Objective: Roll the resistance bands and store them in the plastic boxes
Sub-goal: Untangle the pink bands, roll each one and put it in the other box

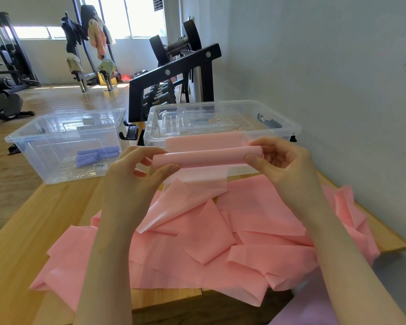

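A pink resistance band (pixel 206 157) is partly rolled into a tube held up over the table. My left hand (pixel 136 177) pinches its left end and my right hand (pixel 281 160) pinches its right end. The unrolled tail hangs down onto a heap of loose pink band (pixel 244 231) spread over the wooden table (pixel 33 226). Two clear plastic boxes stand at the far edge: the left box (pixel 33 146) holds rolled purple bands (pixel 96 154), and the right box (pixel 281 120) sits right behind the roll.
A grey wall (pixel 338 90) runs along the table's right side. Behind the boxes stands a black dumbbell rack (pixel 174 69), with gym machines (pixel 7 73) farther off on the wooden floor. A purple sheet (pixel 309 308) lies low at the table's near right corner.
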